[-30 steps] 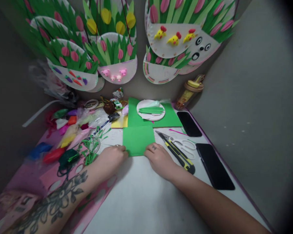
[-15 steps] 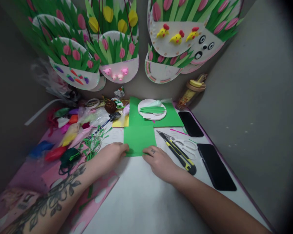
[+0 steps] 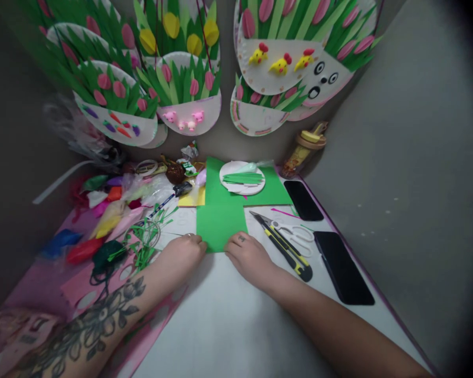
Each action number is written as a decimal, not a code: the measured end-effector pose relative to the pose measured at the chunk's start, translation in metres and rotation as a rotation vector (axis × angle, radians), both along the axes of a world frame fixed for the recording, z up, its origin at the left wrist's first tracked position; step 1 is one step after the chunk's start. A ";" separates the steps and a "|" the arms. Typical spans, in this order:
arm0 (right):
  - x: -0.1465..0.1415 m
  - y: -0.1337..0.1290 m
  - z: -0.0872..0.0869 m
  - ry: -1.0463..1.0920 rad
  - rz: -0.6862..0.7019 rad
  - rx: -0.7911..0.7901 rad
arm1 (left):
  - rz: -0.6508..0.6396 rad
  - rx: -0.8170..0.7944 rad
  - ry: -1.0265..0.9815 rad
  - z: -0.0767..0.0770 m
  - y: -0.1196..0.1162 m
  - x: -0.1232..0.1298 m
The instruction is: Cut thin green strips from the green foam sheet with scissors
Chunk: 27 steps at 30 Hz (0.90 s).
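Note:
A piece of green paper [image 3: 221,223] lies on the white tabletop in front of me. My left hand [image 3: 187,252] is closed at its near left corner, fingers curled on the edge. At the near right corner, my right hand [image 3: 247,256] has its fingers bent and pressed together on the paper. The fingertips of both hands are partly hidden. Just right of the paper lie a yellow and black box cutter [image 3: 284,247] and a pair of white-handled scissors [image 3: 295,233]. Behind it, a white paper plate [image 3: 224,184] holding green strips rests on a larger green sheet [image 3: 278,195].
Two black phones [image 3: 304,200] lie along the right edge. A yellow-lidded cup [image 3: 301,152] stands at the back right. Green paper scraps [image 3: 144,244] and bagged coloured clay [image 3: 89,249] crowd the left side. Decorated paper-plate baskets [image 3: 195,118] hang on the wall ahead.
Both hands stay at the paper's near edge; the right has shifted slightly left and now covers more of the corner. The whole view has moved a little.

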State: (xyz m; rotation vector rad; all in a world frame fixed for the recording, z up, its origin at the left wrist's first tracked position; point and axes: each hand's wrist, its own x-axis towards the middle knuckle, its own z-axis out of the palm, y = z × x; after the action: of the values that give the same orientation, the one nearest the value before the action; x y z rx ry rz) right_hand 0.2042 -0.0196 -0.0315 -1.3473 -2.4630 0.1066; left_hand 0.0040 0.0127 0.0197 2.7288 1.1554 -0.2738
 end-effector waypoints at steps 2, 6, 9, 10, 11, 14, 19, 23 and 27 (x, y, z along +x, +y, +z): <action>-0.001 0.001 0.000 0.002 -0.005 -0.003 | -0.018 -0.011 -0.002 0.000 0.001 -0.001; -0.002 0.002 0.000 0.048 -0.015 -0.035 | -0.012 -0.028 -0.063 -0.002 0.002 -0.004; -0.002 0.004 0.001 0.074 -0.018 -0.058 | 0.037 -0.034 -0.101 -0.003 0.002 -0.005; -0.002 0.004 0.001 0.075 -0.021 -0.064 | 0.057 -0.032 -0.115 -0.003 0.003 -0.005; -0.002 0.005 0.002 0.072 -0.027 -0.069 | 0.074 -0.030 -0.128 -0.003 0.003 -0.005; -0.001 0.006 0.004 0.047 -0.051 -0.086 | 0.105 -0.040 -0.156 -0.002 0.005 -0.003; 0.001 0.008 0.007 0.012 -0.111 -0.120 | 0.164 -0.071 -0.139 -0.002 0.008 -0.001; 0.002 0.009 0.007 -0.024 -0.159 -0.117 | 0.213 -0.077 -0.119 -0.005 0.008 -0.001; 0.001 0.011 0.008 -0.080 -0.196 -0.128 | 0.265 -0.048 -0.079 -0.006 0.007 0.001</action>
State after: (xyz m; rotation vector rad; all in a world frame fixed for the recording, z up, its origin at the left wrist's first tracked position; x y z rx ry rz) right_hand 0.2048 -0.0091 -0.0231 -1.6707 -2.4078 0.1689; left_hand 0.0051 0.0192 0.0141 2.4836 1.4469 -0.1551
